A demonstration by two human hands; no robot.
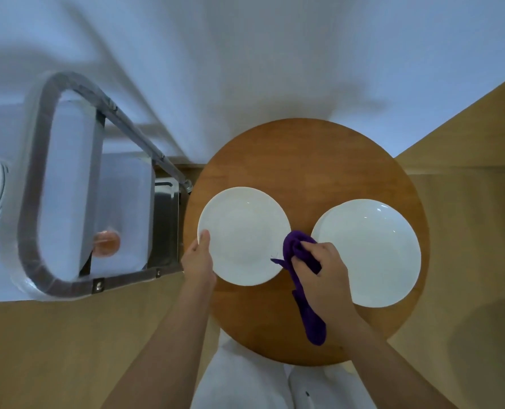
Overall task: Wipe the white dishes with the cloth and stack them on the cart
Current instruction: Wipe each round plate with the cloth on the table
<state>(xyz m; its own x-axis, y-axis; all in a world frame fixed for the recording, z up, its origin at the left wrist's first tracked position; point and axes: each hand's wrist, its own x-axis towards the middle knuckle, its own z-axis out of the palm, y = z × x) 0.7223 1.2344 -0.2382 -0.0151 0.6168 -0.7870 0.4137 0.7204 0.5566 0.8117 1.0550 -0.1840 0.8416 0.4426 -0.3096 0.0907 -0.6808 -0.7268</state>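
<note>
Purple cloth (301, 255) bunched in right hand (323, 270), pressed at near plate (243, 235) edge on round bench (304, 154). Left hand (198, 258) pinching that plate's rim. Wiping in hand, judging so. Next: lifting onto cart (68, 184), left; second plate (367, 252) unwiped.

On a round wooden table (304, 172) lie two white plates, the left plate (242, 228) and the right plate (369, 249), side by side and apart. The left hand (198, 258) holds the near-left rim of the left plate with its thumb on top, while the right hand (322, 267) grips a bunched purple cloth (295, 246) whose front end touches that plate's right edge and whose tail hangs back toward the person. To the left stands a metal-framed cart (68, 187), blurred, with what seems an orange round object (106, 242) on it.
</note>
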